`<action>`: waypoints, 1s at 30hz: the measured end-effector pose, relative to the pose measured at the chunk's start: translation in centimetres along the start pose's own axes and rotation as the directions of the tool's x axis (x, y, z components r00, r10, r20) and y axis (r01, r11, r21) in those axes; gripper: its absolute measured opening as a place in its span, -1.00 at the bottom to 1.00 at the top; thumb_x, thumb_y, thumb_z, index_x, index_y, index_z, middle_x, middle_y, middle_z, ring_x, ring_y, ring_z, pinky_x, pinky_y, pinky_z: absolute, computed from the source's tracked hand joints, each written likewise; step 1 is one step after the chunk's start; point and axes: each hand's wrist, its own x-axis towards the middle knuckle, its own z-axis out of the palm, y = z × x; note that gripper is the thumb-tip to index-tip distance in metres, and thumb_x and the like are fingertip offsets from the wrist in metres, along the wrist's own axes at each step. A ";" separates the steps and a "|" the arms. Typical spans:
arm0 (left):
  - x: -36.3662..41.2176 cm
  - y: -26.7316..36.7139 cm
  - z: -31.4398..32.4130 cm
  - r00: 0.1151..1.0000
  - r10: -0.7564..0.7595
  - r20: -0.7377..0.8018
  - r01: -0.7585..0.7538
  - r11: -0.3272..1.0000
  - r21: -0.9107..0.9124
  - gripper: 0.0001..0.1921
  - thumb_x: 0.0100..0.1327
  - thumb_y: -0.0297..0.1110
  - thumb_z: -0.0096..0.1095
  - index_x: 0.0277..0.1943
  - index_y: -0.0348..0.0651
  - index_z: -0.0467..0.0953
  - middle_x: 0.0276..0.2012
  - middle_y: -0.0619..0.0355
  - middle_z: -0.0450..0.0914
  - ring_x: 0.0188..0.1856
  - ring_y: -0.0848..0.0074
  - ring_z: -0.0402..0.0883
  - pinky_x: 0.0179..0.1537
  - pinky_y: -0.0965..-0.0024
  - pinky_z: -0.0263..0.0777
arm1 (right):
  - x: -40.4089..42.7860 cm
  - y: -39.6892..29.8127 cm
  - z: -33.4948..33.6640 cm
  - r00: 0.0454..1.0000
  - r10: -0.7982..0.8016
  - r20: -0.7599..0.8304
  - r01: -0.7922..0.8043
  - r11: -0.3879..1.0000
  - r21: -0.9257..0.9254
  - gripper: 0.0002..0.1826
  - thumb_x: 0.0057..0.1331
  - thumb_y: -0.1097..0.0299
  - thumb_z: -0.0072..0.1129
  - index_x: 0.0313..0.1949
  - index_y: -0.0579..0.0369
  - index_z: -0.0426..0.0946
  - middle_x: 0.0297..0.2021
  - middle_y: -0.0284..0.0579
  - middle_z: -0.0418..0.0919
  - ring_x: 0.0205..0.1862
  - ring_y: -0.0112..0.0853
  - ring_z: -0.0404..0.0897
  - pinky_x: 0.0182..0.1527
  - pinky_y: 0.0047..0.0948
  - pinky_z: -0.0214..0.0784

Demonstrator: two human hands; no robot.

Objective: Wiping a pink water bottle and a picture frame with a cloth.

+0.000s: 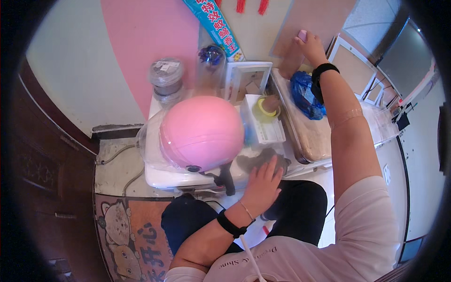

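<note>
My right hand (312,46) reaches up to the wall and holds a small pink block (302,35) against a brownish panel (299,21). My left hand (264,183) has its fingers spread over the front edge of the white cabinet top, by a dark cloth-like item (259,160). A pink helmet (208,130) with a black strap lies left of that hand. A blue plastic bag (306,93) sits below my right wrist, on a brown wrapped case (310,141).
Behind the helmet stand clear plastic tubs (166,74), a white picture frame (266,67), a white box (262,130) with a yellow-rimmed cup (268,107), and a blue printed packet (215,26). More white frames (352,63) lean at the right. A patterned mat (134,239) lies on the floor.
</note>
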 end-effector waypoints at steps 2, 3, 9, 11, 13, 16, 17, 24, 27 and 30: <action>0.0 0.0 0.0 1.000 0.000 0.003 0.000 1.000 0.005 -0.40 0.01 -0.24 0.23 0.13 -0.23 0.24 0.25 -0.19 -0.04 0.14 0.10 0.20 0.12 0.07 0.11 | -0.1 -0.1 0.1 1.000 0.025 -0.003 -0.025 0.999 -0.019 -0.42 0.16 -0.10 0.01 0.06 -0.01 0.28 0.02 0.13 0.30 0.07 0.05 0.31 0.04 -0.07 0.23; 0.0 0.0 0.1 1.000 -0.003 0.001 0.003 1.000 0.002 -0.40 0.01 -0.24 0.22 0.13 -0.23 0.24 0.25 -0.19 -0.04 0.14 0.10 0.20 0.12 0.07 0.12 | -0.3 -0.3 0.0 0.999 0.052 -0.006 -0.052 0.998 -0.039 -0.44 0.16 -0.09 0.00 0.05 -0.02 0.30 0.03 0.09 0.29 0.08 0.02 0.30 0.03 -0.07 0.22; 0.1 0.2 -0.1 1.000 -0.005 0.024 0.005 1.000 0.009 -0.40 0.01 -0.24 0.22 0.13 -0.22 0.25 0.26 -0.18 -0.04 0.14 0.11 0.21 0.12 0.06 0.12 | -1.3 -2.5 -0.8 0.874 -0.353 -0.335 0.241 0.912 -0.331 -0.50 0.08 0.10 0.11 0.02 -0.06 0.34 0.02 0.01 0.34 0.08 -0.10 0.30 0.10 -0.09 0.08; 0.0 0.1 0.0 0.999 -0.012 0.031 0.012 1.000 0.010 -0.40 0.01 -0.24 0.22 0.13 -0.21 0.25 0.26 -0.17 -0.04 0.14 0.11 0.21 0.12 0.06 0.12 | -2.9 -5.0 -1.0 0.859 -0.432 -0.276 0.342 0.884 -0.319 -0.54 0.09 0.14 0.09 0.00 -0.10 0.35 0.03 -0.05 0.33 0.11 -0.14 0.27 0.12 -0.07 0.04; 0.1 0.2 0.2 0.999 -0.010 0.033 0.009 1.000 0.016 -0.40 0.00 -0.23 0.22 0.12 -0.21 0.25 0.26 -0.16 -0.04 0.14 0.11 0.22 0.11 0.06 0.13 | -4.2 -6.3 -0.9 0.833 -0.507 -0.220 0.433 0.846 -0.312 -0.57 0.09 0.17 0.06 -0.01 -0.13 0.36 0.05 -0.10 0.32 0.14 -0.18 0.23 0.15 -0.04 0.00; 0.1 0.1 0.1 0.999 -0.004 0.036 0.003 1.000 0.025 -0.40 -0.01 -0.23 0.23 0.12 -0.21 0.26 0.25 -0.17 -0.03 0.13 0.12 0.23 0.10 0.07 0.14 | -5.6 -7.6 0.2 0.708 -0.651 -0.274 0.604 0.759 -0.242 -0.59 0.06 0.29 0.04 -0.03 -0.13 0.38 0.06 -0.12 0.29 0.14 -0.21 0.22 0.15 -0.02 -0.03; 0.1 0.1 0.1 0.999 -0.007 0.036 0.006 1.000 0.027 -0.40 -0.01 -0.23 0.23 0.12 -0.21 0.26 0.25 -0.17 -0.03 0.13 0.12 0.23 0.10 0.07 0.14 | -6.2 -8.1 0.3 0.696 -0.682 -0.225 0.638 0.731 -0.241 -0.58 0.06 0.32 0.04 -0.02 -0.12 0.38 0.08 -0.12 0.28 0.16 -0.23 0.21 0.16 -0.01 -0.05; 0.0 0.0 0.2 0.999 0.006 0.053 -0.008 0.999 0.032 -0.40 -0.01 -0.22 0.24 0.11 -0.21 0.26 0.24 -0.19 -0.02 0.11 0.11 0.26 0.09 0.06 0.15 | -7.5 -9.5 0.4 0.653 -0.745 -0.139 0.724 0.667 -0.173 -0.57 0.05 0.37 0.04 -0.02 -0.09 0.37 0.08 -0.10 0.26 0.16 -0.23 0.18 0.15 -0.01 -0.05; 0.0 0.1 0.1 0.997 0.001 0.076 -0.004 0.999 0.037 -0.40 0.00 -0.21 0.23 0.11 -0.20 0.26 0.25 -0.18 -0.02 0.11 0.12 0.26 0.09 0.06 0.15 | -7.6 -9.3 0.6 0.674 -0.727 -0.132 0.713 0.687 -0.143 -0.58 0.05 0.37 0.05 -0.03 -0.09 0.38 0.07 -0.10 0.27 0.15 -0.22 0.20 0.15 -0.01 -0.04; -0.1 0.1 0.1 0.996 -0.006 0.087 0.002 0.999 0.043 -0.41 0.00 -0.20 0.23 0.11 -0.20 0.26 0.25 -0.17 -0.02 0.11 0.12 0.27 0.10 0.06 0.14 | -7.8 -9.2 0.9 0.676 -0.729 -0.114 0.713 0.685 -0.150 -0.58 0.04 0.36 0.07 -0.03 -0.09 0.37 0.06 -0.09 0.28 0.13 -0.21 0.21 0.13 -0.01 -0.02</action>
